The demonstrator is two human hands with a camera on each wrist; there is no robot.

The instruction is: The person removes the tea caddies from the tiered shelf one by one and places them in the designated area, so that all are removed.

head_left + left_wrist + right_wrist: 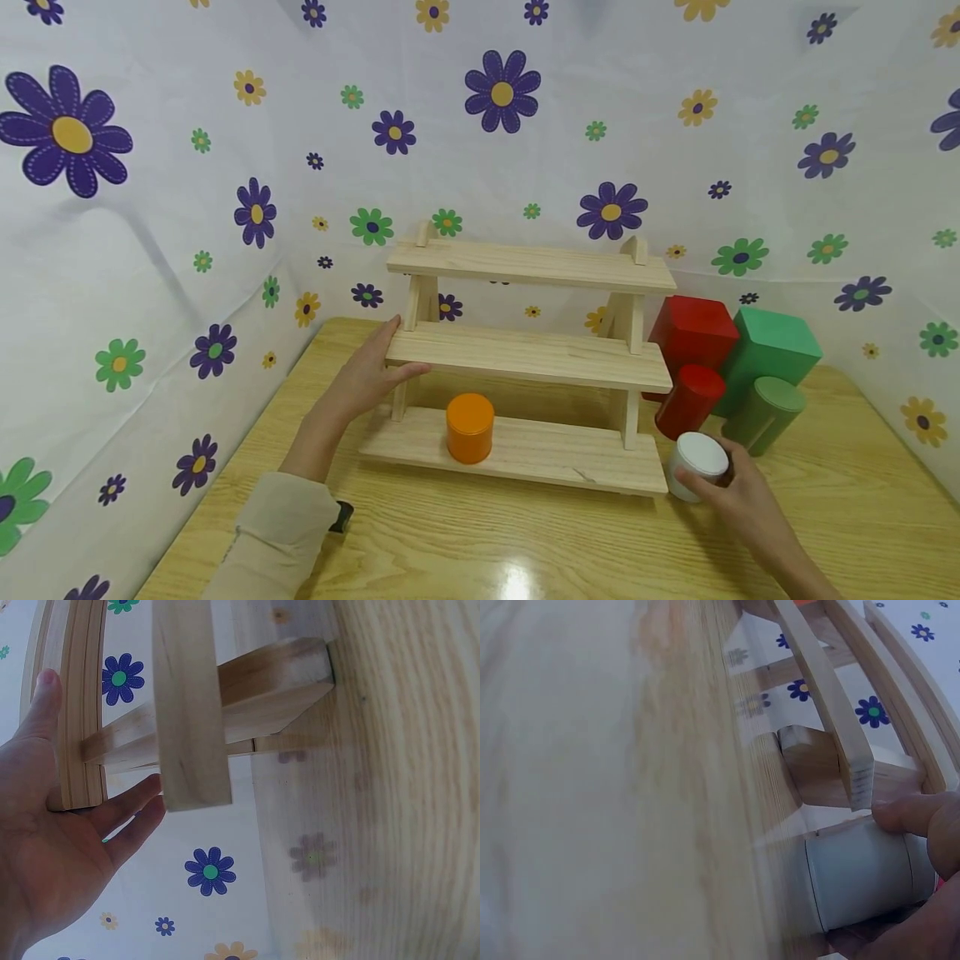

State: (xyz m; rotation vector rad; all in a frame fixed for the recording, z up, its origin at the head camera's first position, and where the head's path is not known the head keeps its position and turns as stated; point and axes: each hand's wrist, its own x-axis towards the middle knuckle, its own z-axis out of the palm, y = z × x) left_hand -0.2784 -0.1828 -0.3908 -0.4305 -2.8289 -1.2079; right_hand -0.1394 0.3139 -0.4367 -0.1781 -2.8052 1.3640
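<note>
A three-tier wooden display shelf (525, 354) stands on the table. At the left end of its middle board, my left hand (365, 375) holds the wood, thumb along the front edge and fingers behind; the left wrist view shows this hand (64, 862) around the board end (79, 750). My right hand (750, 500) grips a white round tin (701, 457), upright beside the shelf's lower right corner. In the right wrist view, thumb and fingers lie on either side of the tin (862, 874). An orange round tin (470, 429) sits on the bottom board, left of the middle.
Right of the shelf stand a red box (693, 325), a green box (780, 337), a red cylinder tin (690, 402) and a green cylinder tin (767, 412). Flower-patterned cloth (300, 125) hangs behind and beside the wooden table (450, 533).
</note>
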